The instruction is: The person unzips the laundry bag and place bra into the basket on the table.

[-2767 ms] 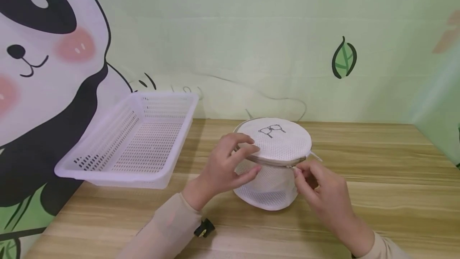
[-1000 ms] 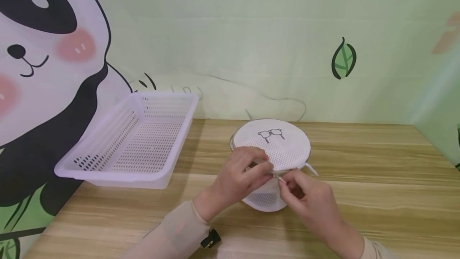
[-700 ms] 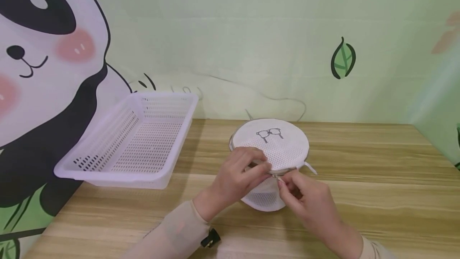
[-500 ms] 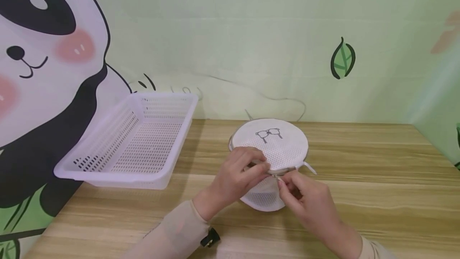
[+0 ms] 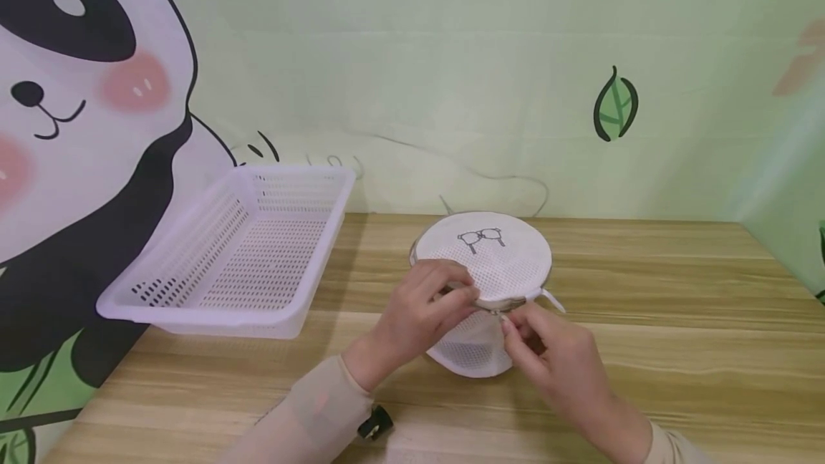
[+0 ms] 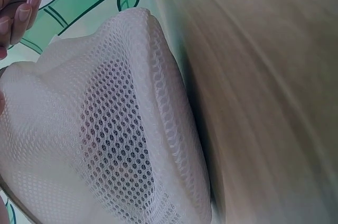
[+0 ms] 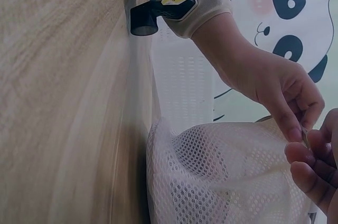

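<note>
A white mesh laundry bag, drum-shaped with a bear-like outline on its round lid, stands upright on the table. A zipper runs beneath the lid's edge. At the front rim, my left hand pinches the edge between thumb and fingers. Just right of it, my right hand pinches the small zipper pull. The right wrist view shows the left hand and the right fingertips close together over the zipper edge. Low in the left wrist view, the bag's mesh wall bulges with folds.
To the left stands a white perforated plastic basket with nothing in it. A white loop sticks out at the bag's right side. Behind the wooden table rises a green wall with a panda and leaves.
Since the earliest frame, my right hand has moved left along the zipper to the front, and my left hand has come right to the rim. Lately only slight shifts of bag and hands show.
</note>
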{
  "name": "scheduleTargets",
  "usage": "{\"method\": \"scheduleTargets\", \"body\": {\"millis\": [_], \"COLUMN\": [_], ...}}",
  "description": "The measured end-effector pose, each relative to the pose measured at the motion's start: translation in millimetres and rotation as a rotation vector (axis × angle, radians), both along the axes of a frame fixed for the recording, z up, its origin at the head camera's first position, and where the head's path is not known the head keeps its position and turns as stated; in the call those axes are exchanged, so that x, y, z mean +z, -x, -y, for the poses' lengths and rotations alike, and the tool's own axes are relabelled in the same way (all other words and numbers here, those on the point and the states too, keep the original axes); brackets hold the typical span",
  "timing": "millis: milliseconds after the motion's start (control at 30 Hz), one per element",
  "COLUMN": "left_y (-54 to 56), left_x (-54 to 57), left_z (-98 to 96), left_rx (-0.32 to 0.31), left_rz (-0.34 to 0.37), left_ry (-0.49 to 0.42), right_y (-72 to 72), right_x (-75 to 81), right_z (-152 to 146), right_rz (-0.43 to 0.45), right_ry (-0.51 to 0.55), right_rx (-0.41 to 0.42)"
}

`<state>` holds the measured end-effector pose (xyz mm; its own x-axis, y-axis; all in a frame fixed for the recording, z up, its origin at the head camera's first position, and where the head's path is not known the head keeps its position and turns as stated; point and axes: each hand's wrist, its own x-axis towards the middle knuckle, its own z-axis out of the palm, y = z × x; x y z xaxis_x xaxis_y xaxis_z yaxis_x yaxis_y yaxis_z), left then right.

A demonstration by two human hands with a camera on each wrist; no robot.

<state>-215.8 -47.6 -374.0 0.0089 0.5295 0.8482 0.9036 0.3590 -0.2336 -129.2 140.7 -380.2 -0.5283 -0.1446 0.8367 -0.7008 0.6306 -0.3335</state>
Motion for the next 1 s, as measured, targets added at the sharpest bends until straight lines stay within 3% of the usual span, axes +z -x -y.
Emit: {"method": "scheduleTargets", "body": {"millis": [1000], "left_y": [2.7], "left_x": [1.4], "left_z": [3.8], "left_rx": [0.004], "left_rz": [0.022], "left_ry": [0.009], "right_y": [3.4], "right_x": [0.0], "right_z": [-7.1], "right_rz": [-0.029], "right_ry": [-0.01], "right_rx": [-0.013]}}
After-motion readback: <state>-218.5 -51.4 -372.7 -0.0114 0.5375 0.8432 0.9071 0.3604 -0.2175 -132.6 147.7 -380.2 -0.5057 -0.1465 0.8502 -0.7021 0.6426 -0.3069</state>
